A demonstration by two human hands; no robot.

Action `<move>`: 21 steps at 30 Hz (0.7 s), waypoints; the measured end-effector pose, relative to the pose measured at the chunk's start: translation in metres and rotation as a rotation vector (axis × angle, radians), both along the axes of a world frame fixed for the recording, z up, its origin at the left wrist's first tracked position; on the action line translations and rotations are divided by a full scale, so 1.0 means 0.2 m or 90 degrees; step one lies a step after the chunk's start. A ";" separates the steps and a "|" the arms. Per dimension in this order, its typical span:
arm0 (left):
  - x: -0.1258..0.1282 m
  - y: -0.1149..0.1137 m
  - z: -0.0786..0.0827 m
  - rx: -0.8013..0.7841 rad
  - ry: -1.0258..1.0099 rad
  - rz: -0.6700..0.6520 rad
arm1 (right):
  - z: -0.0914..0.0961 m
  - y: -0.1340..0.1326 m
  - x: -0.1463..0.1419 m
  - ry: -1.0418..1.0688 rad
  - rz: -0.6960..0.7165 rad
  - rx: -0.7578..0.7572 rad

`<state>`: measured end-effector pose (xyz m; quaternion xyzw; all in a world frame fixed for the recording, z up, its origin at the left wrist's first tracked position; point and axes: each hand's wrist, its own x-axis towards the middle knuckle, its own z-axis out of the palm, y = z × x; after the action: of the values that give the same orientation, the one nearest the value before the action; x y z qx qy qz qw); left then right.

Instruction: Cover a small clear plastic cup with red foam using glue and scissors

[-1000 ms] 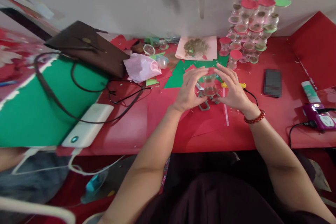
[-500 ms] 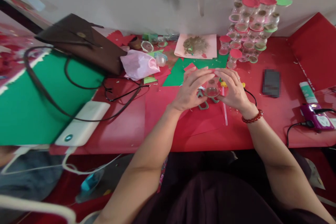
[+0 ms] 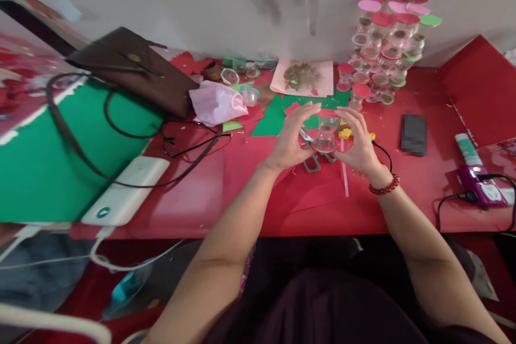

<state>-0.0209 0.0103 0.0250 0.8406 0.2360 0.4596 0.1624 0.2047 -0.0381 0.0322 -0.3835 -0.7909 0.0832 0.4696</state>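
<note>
L hand (image 3: 291,137) + R hand (image 3: 358,142): both half-curled, holding clear hourglass (image 3: 324,141) btwn them, fingertips at red top, thumbs nr base | hourglass: approx upright, over mid desk (image 3: 411,188) | scissors (image 3: 312,165): partly hidden behind it | stacked hourglasses (image 3: 379,52): nr back edge, R of ctr

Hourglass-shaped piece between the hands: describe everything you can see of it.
The hourglass-shaped piece looks like clear plastic: two cup-like halves meeting at a narrow waist, with a flat red disc on top. It is roughly upright between the left hand and the right hand, fingers at its top edge, thumbs by its base. In view, it appears just above the grey scissor handles; whether its base touches the table is unclear.
</note>
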 end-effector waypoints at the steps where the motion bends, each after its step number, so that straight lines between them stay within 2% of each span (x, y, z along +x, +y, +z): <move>1: 0.00 0.00 0.00 -0.011 -0.017 -0.015 | 0.00 0.00 0.00 0.006 0.002 -0.019; 3: 0.00 -0.01 0.01 -0.066 -0.057 -0.045 | -0.02 0.01 0.00 0.025 0.009 -0.073; 5: 0.01 -0.01 0.01 -0.186 -0.106 -0.083 | -0.04 0.02 0.00 0.054 0.029 -0.151; 8: 0.02 -0.03 0.03 -0.477 -0.222 -0.131 | -0.07 0.04 0.00 0.089 0.053 -0.271; 10: 0.03 -0.04 0.05 -0.671 -0.313 -0.125 | -0.08 0.04 0.00 0.088 0.036 -0.297; 12: 0.04 -0.05 0.07 -0.808 -0.371 -0.101 | -0.07 0.04 0.01 0.074 0.008 -0.291; 15: 0.06 -0.05 0.08 -0.894 -0.391 -0.073 | -0.06 0.03 0.00 0.056 -0.005 -0.284; 21: 0.08 -0.07 0.08 -0.922 -0.335 -0.060 | -0.10 0.05 -0.04 0.057 -0.007 -0.283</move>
<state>-0.0040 -0.0034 0.0412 0.3967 0.3956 0.3681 0.7420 0.1965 -0.0280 0.0115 -0.4780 -0.7294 0.2697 0.4083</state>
